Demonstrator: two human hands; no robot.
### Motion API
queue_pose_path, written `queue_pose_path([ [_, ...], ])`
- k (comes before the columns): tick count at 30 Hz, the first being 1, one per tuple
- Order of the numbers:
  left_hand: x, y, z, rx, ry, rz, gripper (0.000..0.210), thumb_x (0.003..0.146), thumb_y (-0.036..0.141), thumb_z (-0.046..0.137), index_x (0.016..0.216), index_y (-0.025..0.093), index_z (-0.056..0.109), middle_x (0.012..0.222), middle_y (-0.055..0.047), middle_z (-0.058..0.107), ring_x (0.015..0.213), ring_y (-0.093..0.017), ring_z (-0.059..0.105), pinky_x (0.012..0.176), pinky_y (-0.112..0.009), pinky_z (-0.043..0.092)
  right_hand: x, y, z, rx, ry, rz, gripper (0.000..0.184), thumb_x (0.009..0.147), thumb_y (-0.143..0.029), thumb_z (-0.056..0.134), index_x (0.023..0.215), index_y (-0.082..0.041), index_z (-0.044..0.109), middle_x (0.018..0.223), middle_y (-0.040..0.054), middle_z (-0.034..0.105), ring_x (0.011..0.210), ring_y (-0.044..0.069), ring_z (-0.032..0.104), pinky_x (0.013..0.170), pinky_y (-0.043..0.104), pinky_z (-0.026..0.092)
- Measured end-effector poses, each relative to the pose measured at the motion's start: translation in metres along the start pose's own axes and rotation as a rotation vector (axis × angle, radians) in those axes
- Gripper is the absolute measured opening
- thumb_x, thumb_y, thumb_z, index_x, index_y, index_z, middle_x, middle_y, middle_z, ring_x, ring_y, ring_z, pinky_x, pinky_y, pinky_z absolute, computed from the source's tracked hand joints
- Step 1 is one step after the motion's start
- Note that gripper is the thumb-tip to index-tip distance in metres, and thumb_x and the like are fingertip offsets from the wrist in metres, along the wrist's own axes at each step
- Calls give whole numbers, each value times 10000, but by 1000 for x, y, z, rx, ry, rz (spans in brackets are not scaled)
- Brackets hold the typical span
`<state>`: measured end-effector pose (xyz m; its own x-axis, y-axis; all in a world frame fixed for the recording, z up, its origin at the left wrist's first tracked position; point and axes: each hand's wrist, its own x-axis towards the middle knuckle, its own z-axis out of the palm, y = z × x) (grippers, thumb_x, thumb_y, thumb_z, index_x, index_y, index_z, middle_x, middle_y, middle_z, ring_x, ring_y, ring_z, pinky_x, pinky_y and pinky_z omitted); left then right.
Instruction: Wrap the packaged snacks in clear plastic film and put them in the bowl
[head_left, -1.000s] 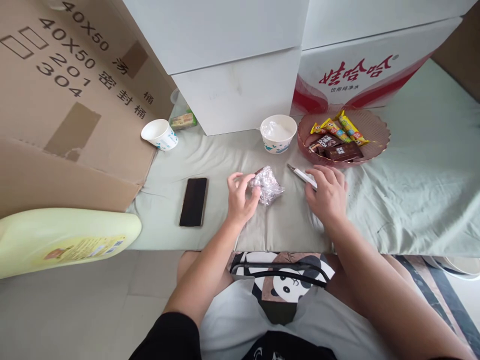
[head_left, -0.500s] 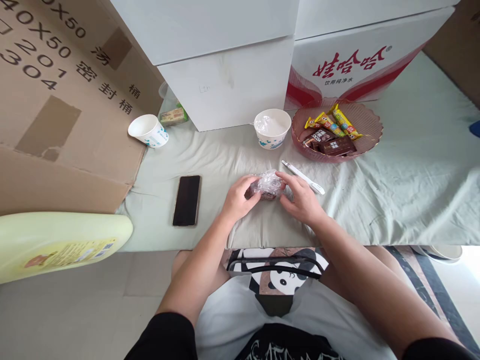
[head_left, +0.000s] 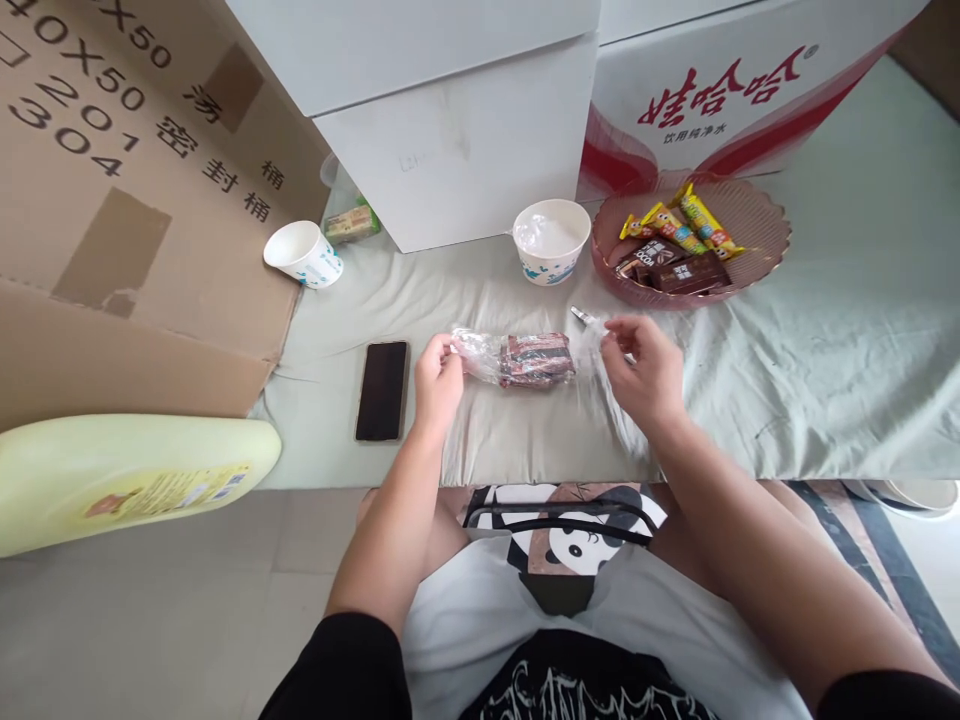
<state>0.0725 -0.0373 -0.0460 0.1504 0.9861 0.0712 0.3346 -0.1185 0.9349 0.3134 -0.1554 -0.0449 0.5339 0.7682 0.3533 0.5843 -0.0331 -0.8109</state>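
A small bundle of brown-wrapped snack packs (head_left: 537,358) lies on the cloth between my hands, with clear plastic wrap (head_left: 480,352) around it. My left hand (head_left: 440,385) pinches the wrap's left end. On the other side, my right hand (head_left: 643,368) is closed on the wrap's right part, which stretches out and hangs loosely toward the front edge. A white utility knife (head_left: 580,315) lies beyond the right hand, mostly hidden by the wrap and that hand.
Behind stand a paper bowl (head_left: 551,245) with plastic film in it and a pink bowl (head_left: 690,240) of snacks. A phone (head_left: 382,391) and a tipped paper cup (head_left: 304,254) are at left. White boxes (head_left: 465,150), a carton (head_left: 187,260) and a yellow-green jug (head_left: 135,480) border the table.
My hands have moved apart, pulling the plastic wrap out to both sides. The brown packs, bunched under wrap before, now show plainly. The view has shifted slightly.
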Motion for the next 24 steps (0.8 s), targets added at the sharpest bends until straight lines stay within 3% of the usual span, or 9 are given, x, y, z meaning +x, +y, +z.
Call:
queue_pose_path([
  [4,6,-3,-12,143,180,54,167,827,136,461,818,209,611,785,-12,684,772,-166,660,731,-276,524,3,6,-8,-56,140,26,196,869,-227,513,1030,-244,623,935,71,662,806,199,648,685,348,549],
  [7,4,-2,-14,195,171,210,221,863,187,510,1044,212,635,1080,-69,708,1048,-206,674,879,-317,544,2,2,-12,-154,187,-130,294,814,-171,501,1075,-240,618,1115,135,640,1054,265,647,787,412,562],
  [9,2,-4,-13,288,82,363,410,830,262,641,1236,220,594,1371,-132,603,1313,-278,567,1013,-391,519,-1,-3,-12,-203,112,-252,272,816,-187,519,1058,-246,626,1098,128,654,1075,283,641,850,451,544],
  [12,1,-7,-10,429,-33,539,712,726,353,804,1370,231,526,1597,-195,364,1513,-387,336,1169,-545,391,-12,-12,-7,-217,-68,-433,138,855,-219,540,926,-271,647,818,50,663,818,240,642,781,421,505],
  [16,7,0,-2,464,26,606,825,661,359,864,1393,214,512,1652,-211,247,1563,-433,213,1213,-625,297,-34,-22,5,-110,-343,-530,170,908,-213,510,867,-272,664,640,-1,621,614,180,586,654,344,459],
  [19,13,18,8,535,-55,613,438,703,283,831,1116,240,689,1581,-142,421,1552,-429,260,1235,-628,241,-43,-24,12,-121,-458,-389,221,917,-214,502,1033,-262,684,888,51,740,790,210,675,709,342,513],
  [21,15,30,14,549,-143,606,72,796,264,746,841,231,699,1369,-117,625,1419,-386,474,1188,-575,325,-44,-23,15,-130,-448,-272,267,902,-214,520,1119,-248,673,1042,84,751,886,232,697,750,354,546],
  [23,15,38,16,535,-213,547,239,887,286,643,661,216,609,981,-98,721,1068,-296,672,999,-453,470,-42,-20,17,-122,-425,-172,283,894,-230,532,1145,-233,666,1081,99,749,876,241,705,770,375,566],
  [24,14,41,15,532,-229,500,323,917,302,604,610,215,556,783,-72,676,871,-249,675,874,-393,490,-40,-19,18,-115,-413,-128,289,894,-244,535,1153,-225,662,1076,104,752,860,246,708,779,389,573],
])
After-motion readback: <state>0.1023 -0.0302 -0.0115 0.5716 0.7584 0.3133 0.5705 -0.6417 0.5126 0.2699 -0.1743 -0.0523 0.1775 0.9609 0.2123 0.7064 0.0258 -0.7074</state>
